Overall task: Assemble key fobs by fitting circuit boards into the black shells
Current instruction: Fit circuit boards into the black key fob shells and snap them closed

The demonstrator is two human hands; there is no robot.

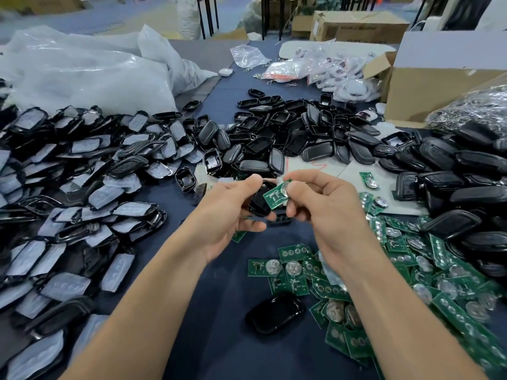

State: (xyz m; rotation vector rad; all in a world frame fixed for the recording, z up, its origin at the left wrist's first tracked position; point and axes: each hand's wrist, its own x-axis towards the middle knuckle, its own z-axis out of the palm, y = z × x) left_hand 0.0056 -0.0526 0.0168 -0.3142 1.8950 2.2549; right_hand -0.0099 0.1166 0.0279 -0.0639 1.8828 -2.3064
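Both hands are working just above the dark blue table cover (219, 297), about mid-frame. The left hand (233, 212) is gripping a black shell (259, 202), with the thumb lying on its upper edge and the fingers curling under it. The right hand (326, 207) is pinching a green circuit board (273, 197) between thumb and forefinger. It is holding the end that carries the round silver coin cell (285, 189), and the other fingers are curling in below. The board is tilting, and its free end is overlapping the shell. The fingers are covering the joint, so I cannot tell whether the board is sitting inside the shell.

Around the hands:
- A loose heap of circuit boards (411, 270) is lying under and to the right of the right forearm, many showing silver cells.
- A lone glossy shell (274, 314) is sitting on the cover between the forearms, just beside that heap.
- A wide spread of shells with pale grey button pads (68, 193) is filling the left side.
- A pile of empty shells (274, 138) is lying beyond the hands.
- Dark closed casings (452, 171) are heaping up on the right.

Further back, clear plastic bags (82, 67) are slumping at the left and small packets with key rings (315, 67) are lying at far centre. A cardboard box (428, 89) is standing at far right.
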